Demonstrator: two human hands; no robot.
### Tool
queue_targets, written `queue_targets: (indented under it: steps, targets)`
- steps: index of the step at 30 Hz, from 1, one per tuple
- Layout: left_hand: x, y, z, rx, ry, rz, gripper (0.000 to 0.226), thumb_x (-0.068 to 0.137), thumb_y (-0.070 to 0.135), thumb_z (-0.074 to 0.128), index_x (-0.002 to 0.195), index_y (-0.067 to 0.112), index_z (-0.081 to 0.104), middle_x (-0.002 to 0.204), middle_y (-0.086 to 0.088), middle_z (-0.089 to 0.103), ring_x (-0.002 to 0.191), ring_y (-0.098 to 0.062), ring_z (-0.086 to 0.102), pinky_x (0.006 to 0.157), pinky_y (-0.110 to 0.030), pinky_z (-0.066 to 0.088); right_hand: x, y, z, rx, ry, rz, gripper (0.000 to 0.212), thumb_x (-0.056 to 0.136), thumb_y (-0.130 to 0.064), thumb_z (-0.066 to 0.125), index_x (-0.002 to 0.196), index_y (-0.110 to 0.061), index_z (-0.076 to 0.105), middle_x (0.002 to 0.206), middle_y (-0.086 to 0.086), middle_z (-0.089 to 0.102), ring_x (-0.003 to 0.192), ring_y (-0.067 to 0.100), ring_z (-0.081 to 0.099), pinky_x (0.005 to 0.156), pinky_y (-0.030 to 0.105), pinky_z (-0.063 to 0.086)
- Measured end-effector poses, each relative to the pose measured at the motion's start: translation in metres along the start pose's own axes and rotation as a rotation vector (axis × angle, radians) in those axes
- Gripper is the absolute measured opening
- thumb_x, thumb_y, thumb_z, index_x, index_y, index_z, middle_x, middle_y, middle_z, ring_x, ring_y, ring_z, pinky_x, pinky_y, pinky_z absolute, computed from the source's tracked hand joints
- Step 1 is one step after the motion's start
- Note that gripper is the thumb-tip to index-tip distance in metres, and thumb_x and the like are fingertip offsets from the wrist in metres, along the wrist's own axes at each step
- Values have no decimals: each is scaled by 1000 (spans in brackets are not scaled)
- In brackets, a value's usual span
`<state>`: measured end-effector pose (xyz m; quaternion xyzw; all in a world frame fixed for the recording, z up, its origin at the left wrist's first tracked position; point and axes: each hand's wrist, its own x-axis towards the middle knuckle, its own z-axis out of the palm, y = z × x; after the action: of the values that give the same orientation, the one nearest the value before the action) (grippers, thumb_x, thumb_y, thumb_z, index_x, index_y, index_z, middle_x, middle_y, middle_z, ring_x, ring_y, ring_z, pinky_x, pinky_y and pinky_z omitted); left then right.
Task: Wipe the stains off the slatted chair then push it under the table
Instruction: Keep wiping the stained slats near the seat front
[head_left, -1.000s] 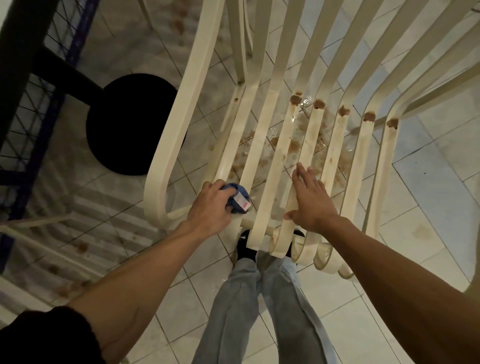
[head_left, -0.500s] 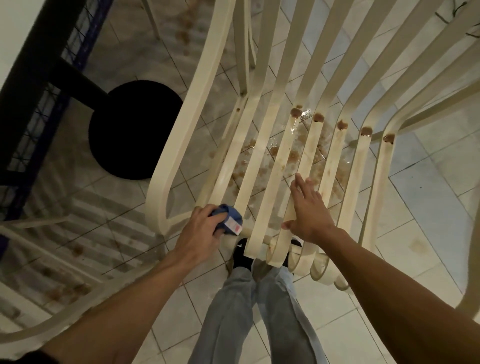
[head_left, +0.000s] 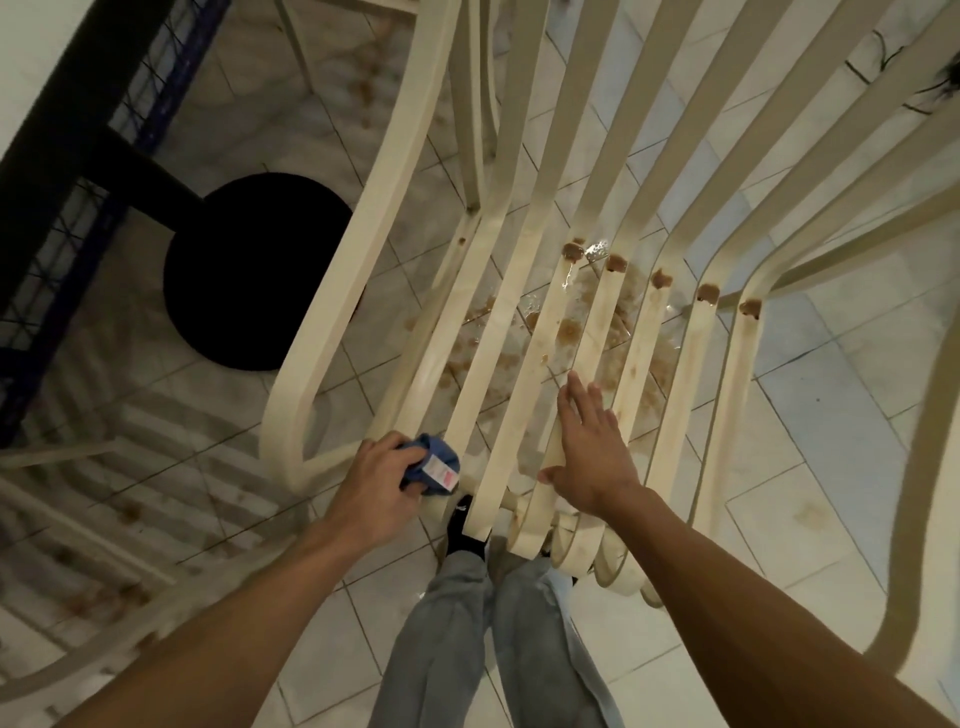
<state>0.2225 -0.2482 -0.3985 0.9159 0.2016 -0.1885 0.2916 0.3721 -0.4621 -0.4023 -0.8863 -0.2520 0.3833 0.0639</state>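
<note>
Over the last second the left hand (head_left: 374, 488) has slid its blue cloth (head_left: 434, 465) down the leftmost slats towards the front edge of the seat. The right hand (head_left: 592, 457) has kept its place.

The cream slatted chair (head_left: 356, 270) stands on the tiled floor (head_left: 831, 415) right in front of the person. The dark desk (head_left: 67, 119) and its round black base (head_left: 254, 270) are off to the left, so the chair has not been pushed under yet.

The right hand lies flat on the middle slats, fingers straight, gripping nothing. The left fingers are curled round the bunched cloth at the slat ends.

Brown stains (head_left: 573, 251) sit in a row where the seat bends up into the back, and streaks run down the slats on the right. The left slats look cleaner. I'd judge the wiping is only just begun: most of the seat is left, then the push.
</note>
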Motion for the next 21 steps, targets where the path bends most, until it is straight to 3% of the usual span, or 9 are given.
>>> queue_targets:
  steps: [3,5,8,10,13,17,21]
  targets:
    - [-1,4,-4,-34,-27,-51,29,79,6,73,105,17,72,99,5,57,91,-19,54,77,-26,44,1,2,-1,14,-5,-11,111,86,-35,72,154,-8,-11,159,5,-29,147,28,-24,123,46,3]
    - [2,15,-9,-183,29,-159,24,79,6,74,98,21,72,95,8,59,85,-11,57,73,-21,45,2,6,-5,25,-23,-29,108,87,-35,70,154,-9,-10,159,4,-28,147,27,-22,123,44,3]
    - [15,44,-26,-530,210,-425,22,82,5,73,89,25,67,83,7,65,75,-5,59,60,-14,46,3,15,-15,101,-37,-75,89,91,-31,66,156,-14,7,163,0,-16,151,23,-10,123,40,10]
    - [30,63,-34,-653,290,-486,21,84,5,72,94,23,67,84,5,65,77,-9,60,59,-14,43,2,21,-26,201,-20,-99,72,95,-29,61,155,-20,22,165,-3,0,151,20,6,119,36,21]
    - [58,92,-45,-707,324,-403,24,84,7,71,91,28,64,82,12,63,76,-3,59,57,-9,40,1,30,-47,287,64,-119,52,97,-24,55,147,-22,42,159,-2,27,143,19,31,114,30,28]
    - [96,122,-50,-665,313,-290,24,86,8,71,96,28,64,81,16,61,73,4,56,55,-2,40,11,48,-72,313,143,-75,42,95,-22,57,137,-22,54,147,0,43,135,20,39,110,30,30]
    - [143,134,-51,-575,304,-205,17,83,17,74,93,30,68,91,4,68,84,-11,65,70,-22,52,33,68,-89,276,167,-16,46,93,-30,62,137,-25,52,147,2,40,137,23,34,113,37,32]
